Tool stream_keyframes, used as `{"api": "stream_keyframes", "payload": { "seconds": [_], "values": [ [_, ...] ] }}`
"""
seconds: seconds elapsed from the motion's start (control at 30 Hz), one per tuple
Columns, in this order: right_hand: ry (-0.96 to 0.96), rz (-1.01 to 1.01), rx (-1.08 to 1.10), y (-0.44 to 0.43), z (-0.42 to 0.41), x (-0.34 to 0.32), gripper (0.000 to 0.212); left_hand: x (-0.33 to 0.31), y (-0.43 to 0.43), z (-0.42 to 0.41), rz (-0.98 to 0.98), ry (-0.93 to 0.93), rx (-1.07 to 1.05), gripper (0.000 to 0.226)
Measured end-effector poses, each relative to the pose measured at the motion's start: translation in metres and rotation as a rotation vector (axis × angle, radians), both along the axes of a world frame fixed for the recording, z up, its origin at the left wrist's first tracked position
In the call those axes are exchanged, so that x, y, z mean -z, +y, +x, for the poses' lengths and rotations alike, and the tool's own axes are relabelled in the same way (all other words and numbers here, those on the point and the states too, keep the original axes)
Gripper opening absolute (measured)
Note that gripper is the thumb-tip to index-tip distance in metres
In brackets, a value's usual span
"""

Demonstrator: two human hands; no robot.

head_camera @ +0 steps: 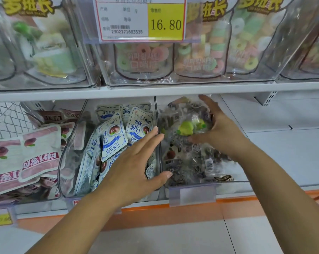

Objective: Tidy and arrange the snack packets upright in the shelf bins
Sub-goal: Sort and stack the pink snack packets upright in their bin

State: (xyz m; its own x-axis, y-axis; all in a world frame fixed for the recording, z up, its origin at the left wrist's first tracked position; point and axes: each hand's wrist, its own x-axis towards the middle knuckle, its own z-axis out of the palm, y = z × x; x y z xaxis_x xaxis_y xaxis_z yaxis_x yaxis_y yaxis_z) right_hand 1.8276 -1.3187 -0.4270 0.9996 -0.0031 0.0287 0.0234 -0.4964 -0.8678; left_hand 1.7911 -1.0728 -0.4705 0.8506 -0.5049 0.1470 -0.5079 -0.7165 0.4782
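Observation:
Blue-and-white snack packets (112, 138) lie tilted and jumbled in the middle clear bin (67, 162) on the lower shelf. In the bin to the right (191, 182) sits a heap of clear packets with dark snacks and a green cartoon print (187, 128). My left hand (134, 162) reaches over the wall between these two bins, fingers straight, thumb at the front of the right bin. My right hand (217, 127) is spread against the right side of the clear packets, fingers extended and thumb touching them.
Pink-and-white packets (23, 154) spill from the left bin. The upper shelf holds clear bins of ring-candy bags (145, 57) behind a price tag reading 16.80 (142, 19). A white shelf board (283, 147) extends right of the bins, with an orange shelf edge (173, 209) below.

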Motion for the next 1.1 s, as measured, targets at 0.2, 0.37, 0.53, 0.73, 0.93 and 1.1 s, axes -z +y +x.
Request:
{"api": "stream_keyframes", "payload": {
  "seconds": [0.2,0.37,0.53,0.73,0.93,1.1],
  "values": [
    [0.019,-0.102,0.053,-0.011,0.007,0.001,0.107,-0.002,0.001,-0.001,0.009,0.006,-0.004,0.083],
    [-0.004,-0.123,0.099,-0.009,0.008,0.003,0.105,-0.003,0.001,0.0,0.022,0.005,-0.007,0.084],
    [-0.008,-0.195,0.096,-0.015,0.0,-0.013,0.103,-0.005,0.001,0.003,0.064,-0.04,-0.023,0.086],
    [0.096,-0.602,-0.134,-0.013,-0.031,-0.022,0.102,-0.014,-0.02,-0.004,0.052,-0.099,-0.095,0.081],
    [0.201,-0.716,-0.277,-0.038,-0.054,-0.03,0.077,-0.02,-0.097,-0.033,0.089,0.063,-0.145,0.093],
    [0.01,-0.649,-0.364,-0.037,-0.017,-0.048,0.026,0.006,-0.119,-0.015,-0.019,0.221,-0.209,0.074]
  ]
}}
